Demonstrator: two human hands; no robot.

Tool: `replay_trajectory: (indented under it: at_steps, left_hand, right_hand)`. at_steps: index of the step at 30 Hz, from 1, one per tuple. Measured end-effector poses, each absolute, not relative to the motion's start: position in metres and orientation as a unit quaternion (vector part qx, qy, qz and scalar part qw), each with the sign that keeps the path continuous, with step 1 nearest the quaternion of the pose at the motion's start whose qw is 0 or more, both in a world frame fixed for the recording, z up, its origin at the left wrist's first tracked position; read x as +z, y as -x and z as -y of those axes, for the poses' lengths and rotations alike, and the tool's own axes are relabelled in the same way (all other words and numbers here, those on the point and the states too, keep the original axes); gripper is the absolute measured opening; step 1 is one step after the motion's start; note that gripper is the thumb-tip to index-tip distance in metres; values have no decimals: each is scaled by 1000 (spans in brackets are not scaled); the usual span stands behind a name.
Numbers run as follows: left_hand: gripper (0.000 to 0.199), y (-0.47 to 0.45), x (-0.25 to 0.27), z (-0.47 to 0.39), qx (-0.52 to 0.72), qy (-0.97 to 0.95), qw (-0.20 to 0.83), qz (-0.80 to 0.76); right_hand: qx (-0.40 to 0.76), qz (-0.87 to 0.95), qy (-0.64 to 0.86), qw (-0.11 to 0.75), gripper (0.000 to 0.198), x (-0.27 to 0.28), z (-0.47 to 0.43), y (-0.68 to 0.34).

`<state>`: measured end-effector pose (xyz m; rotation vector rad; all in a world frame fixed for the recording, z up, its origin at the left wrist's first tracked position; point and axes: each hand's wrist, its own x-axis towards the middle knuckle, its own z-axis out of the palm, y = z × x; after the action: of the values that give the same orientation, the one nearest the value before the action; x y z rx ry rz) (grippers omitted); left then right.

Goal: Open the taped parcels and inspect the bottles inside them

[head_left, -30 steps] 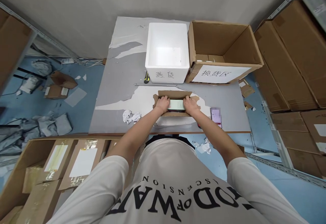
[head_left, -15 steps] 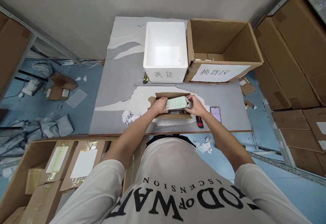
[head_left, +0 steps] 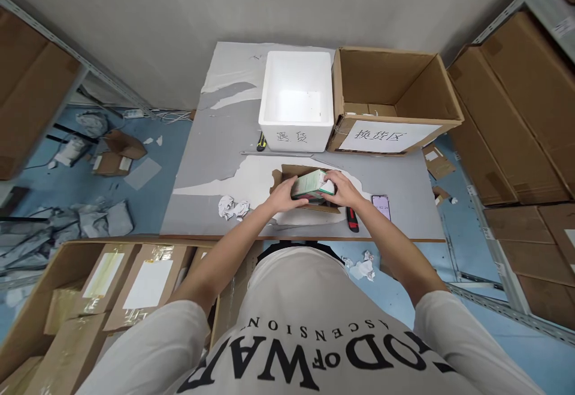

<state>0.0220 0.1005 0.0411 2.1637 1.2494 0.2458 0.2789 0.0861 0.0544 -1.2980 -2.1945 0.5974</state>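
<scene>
Between my two hands is a pale green and white product box [head_left: 309, 184], tilted over an opened cardboard box [head_left: 291, 170]. My left hand [head_left: 284, 196] grips the green box's left end, thumb along the near side. At its right end, my right hand [head_left: 340, 187] holds the top corner with bent fingers. The cardboard box lies under both hands with flaps spread, and its inside is mostly hidden. A red and black box cutter [head_left: 352, 219] lies just below my right wrist, and a phone [head_left: 381, 207] with a lit screen rests to its right.
A white foam box [head_left: 296, 137] and a large cardboard carton [head_left: 398, 139], both with handwritten characters, stand at the back. A yellow and black cutter [head_left: 261, 141] lies by the foam box. Crumpled paper [head_left: 232, 207] sits at left. Below left, a big carton [head_left: 67, 248] holds several parcels.
The green box has turned and tipped, now showing a white and green end face. My right hand has shifted onto its top corner, my left hand slightly lower. The view has tilted slightly.
</scene>
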Motion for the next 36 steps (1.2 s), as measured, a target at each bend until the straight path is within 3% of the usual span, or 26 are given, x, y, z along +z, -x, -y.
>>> replay_trajectory:
  at_steps: [3,6,8,21,31,36]
  left_hand:
    - [76,-20,48,-64,77,-858,260,-436]
    - [33,-23,42,-48,-5,-885,174,-432]
    - [22,-27,35,-52,-51,-879,138,-453]
    - [35,-25,23,-138,-19,-857,85,-507]
    - [35,-24,26,-162,-31,-813,95,-574]
    - [35,-27,31,-171,-34,-784,109,-610]
  right_hand:
    - [206,812,493,237,38,62,-92,-277]
    - [198,827,485,205,41,71,-99,-274]
    - [193,837,479,181,42,79,-103,-271]
    - [68,822,516,232,41,197,-57,-297]
    - [123,859,469,167,36,128,-12,-278]
    - [126,881,437,133,35,124,8,-268]
